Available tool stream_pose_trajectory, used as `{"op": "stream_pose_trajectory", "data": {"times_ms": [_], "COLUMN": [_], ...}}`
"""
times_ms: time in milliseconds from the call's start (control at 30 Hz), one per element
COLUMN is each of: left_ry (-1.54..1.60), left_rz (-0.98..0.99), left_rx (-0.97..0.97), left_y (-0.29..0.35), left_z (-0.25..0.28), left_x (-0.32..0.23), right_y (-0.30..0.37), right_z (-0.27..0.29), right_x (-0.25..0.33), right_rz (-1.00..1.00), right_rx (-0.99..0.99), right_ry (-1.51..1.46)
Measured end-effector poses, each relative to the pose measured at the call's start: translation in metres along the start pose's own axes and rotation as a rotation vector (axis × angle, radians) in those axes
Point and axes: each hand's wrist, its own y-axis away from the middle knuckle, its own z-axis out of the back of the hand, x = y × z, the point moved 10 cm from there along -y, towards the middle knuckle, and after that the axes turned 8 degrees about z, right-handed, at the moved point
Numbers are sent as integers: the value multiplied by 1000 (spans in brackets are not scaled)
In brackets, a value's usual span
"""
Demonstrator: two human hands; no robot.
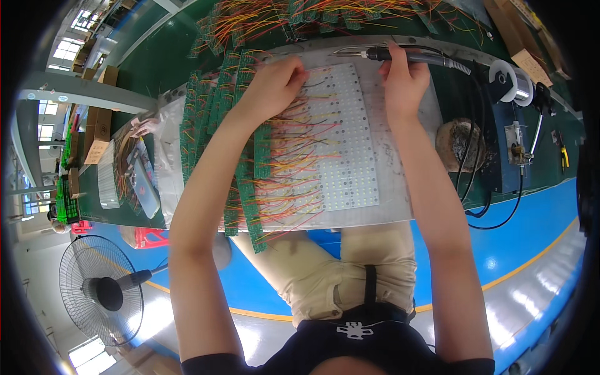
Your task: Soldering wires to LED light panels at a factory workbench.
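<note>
My right hand (403, 84) grips a soldering iron (415, 57) with a black handle, its tip pointing left over the far end of the work. My left hand (275, 87) is closed at the far left corner of a white LED panel (350, 144) dotted with small round lights. What its fingertips pinch is hidden. From narrow green circuit boards (261, 153) in rows to the left, red, yellow and dark wires (300, 153) stretch right over the panel. Some of those boards lie beneath my left forearm.
More wired green boards (234, 28) are heaped along the far side. On the right stand a solder spool (512, 82), a round tip-cleaning pot (459, 147) and black cables. A phone (144, 187) lies at left; a standing fan (103, 292) is beyond the table's left edge.
</note>
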Motion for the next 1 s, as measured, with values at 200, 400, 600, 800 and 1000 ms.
{"op": "stream_pose_trajectory", "data": {"times_ms": [200,400,600,800,1000], "left_ry": [-8,24,-26,-51,-92], "left_rz": [60,89,28,-53,-25], "left_rx": [34,31,-13,5,24], "left_y": [-5,-4,-2,0,-4], "left_z": [-2,-1,2,3,1], "left_x": [8,11,4,-3,-2], "right_y": [-4,-8,1,4,5], "right_z": [6,8,3,2,-3], "right_x": [-9,-17,-8,7,8], "right_rz": [-45,-87,-31,53,62], "right_rx": [-28,17,69,73,95], "right_ry": [-3,-2,2,100,65]}}
